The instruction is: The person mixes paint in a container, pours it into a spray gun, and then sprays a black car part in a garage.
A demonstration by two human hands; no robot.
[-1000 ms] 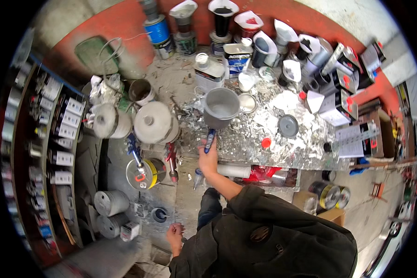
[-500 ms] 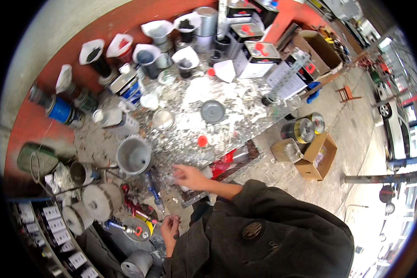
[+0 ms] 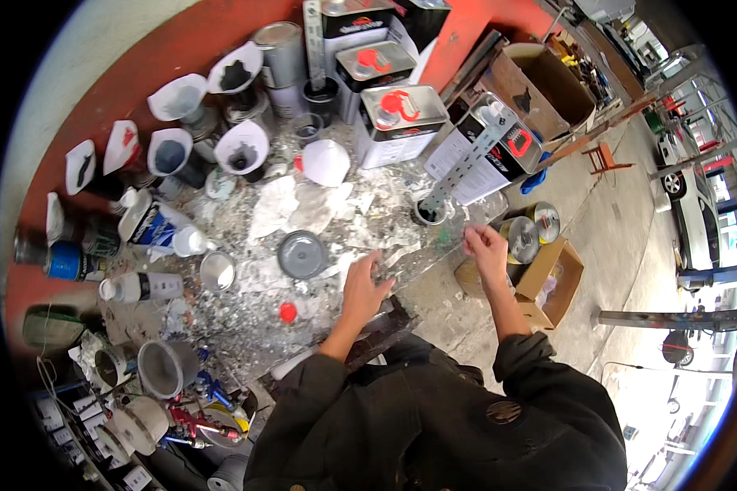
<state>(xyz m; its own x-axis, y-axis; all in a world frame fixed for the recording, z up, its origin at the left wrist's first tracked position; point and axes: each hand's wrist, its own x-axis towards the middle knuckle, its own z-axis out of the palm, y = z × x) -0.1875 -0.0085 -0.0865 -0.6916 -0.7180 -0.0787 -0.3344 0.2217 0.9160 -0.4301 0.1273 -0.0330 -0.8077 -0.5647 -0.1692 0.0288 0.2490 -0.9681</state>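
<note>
My left hand (image 3: 362,293) hangs over the near part of the paint-spattered table (image 3: 246,315), fingers apart and nothing in them. Just left of it lie a round grey lid (image 3: 303,254) and a small red cap (image 3: 287,312). At the table's right edge my right hand (image 3: 488,250) has its fingers pinched together; what they hold, if anything, is too small to tell. Nearest to that hand is a small dark cup (image 3: 430,213) with a perforated metal strip (image 3: 465,164) standing slanted in it.
Metal cans with red caps (image 3: 397,135) stand at the back. Cups lined with paper strainers (image 3: 241,151) line the wall. White bottles (image 3: 143,286), a grey pail (image 3: 168,368) and spray guns (image 3: 205,417) are at the left. An open cardboard box (image 3: 553,286) sits on the floor at right.
The view has swung to the right. My left hand has risen from beside the spray guns to the table; my right hand has moved from the table's near edge to its right edge.
</note>
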